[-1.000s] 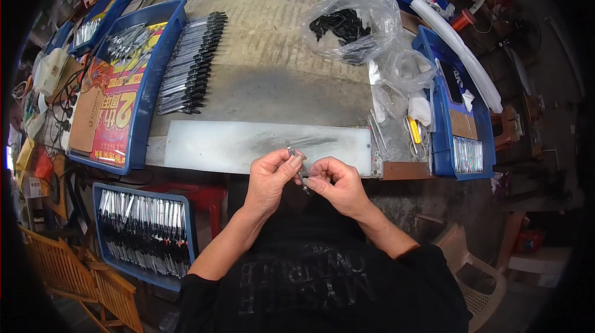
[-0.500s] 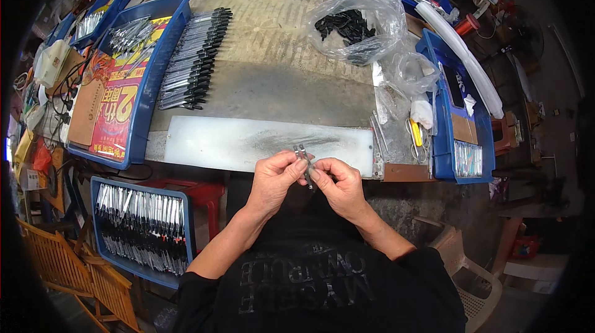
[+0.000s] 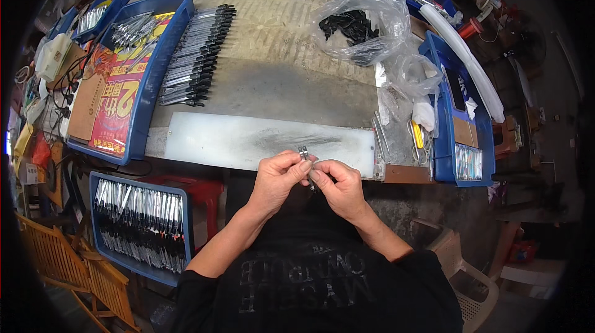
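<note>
Both left hand and right hand pinch slim parts at the near edge of the white board. Light, steady pressure from close in should keep them aligned.

The worn desk carried a pale board along its near edge and a row of pens on the left. Blue trays flanked it, and a clear bag and a yellow tool lay on the right.
</note>
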Demonstrator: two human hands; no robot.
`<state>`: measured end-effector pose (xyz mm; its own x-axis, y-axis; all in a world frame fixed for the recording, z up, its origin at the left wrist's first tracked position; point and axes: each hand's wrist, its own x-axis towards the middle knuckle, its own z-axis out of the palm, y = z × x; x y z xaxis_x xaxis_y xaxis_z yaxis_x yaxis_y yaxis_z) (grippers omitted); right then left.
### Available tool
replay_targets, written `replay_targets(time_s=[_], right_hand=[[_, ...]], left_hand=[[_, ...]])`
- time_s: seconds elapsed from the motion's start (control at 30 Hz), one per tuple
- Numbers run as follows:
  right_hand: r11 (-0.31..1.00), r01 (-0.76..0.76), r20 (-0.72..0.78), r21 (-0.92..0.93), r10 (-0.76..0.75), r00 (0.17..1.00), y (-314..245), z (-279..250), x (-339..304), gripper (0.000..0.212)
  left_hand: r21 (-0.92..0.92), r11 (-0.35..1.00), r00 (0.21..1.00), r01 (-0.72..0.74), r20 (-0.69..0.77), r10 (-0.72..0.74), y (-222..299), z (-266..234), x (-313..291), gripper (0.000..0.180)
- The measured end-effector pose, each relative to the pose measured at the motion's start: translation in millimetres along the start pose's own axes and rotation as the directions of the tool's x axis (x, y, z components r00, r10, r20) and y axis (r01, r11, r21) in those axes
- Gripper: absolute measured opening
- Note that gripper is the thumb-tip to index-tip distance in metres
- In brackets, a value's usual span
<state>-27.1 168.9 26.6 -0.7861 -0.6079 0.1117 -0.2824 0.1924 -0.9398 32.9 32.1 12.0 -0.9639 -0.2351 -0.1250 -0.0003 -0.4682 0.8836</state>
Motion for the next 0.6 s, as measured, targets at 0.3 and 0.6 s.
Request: replay_targets(time_s=[0.3, 0.6], right_hand=[[0.967, 0.184, 0.023, -0.175, -0.183, 0.983, -3, -2, 5, 0.009], [0.925, 0.322, 0.130, -0.201, -0.300, 0.945, -4, -9, 13, 0.008]], left_hand=[[0.027, 1.000, 1.000, 0.004, 0.016, -0.005, 3, -1, 1, 0.014], [0.244, 0.961, 0.991, -0.132, 0.030, 0.128, 4, -6, -1, 0.013]])
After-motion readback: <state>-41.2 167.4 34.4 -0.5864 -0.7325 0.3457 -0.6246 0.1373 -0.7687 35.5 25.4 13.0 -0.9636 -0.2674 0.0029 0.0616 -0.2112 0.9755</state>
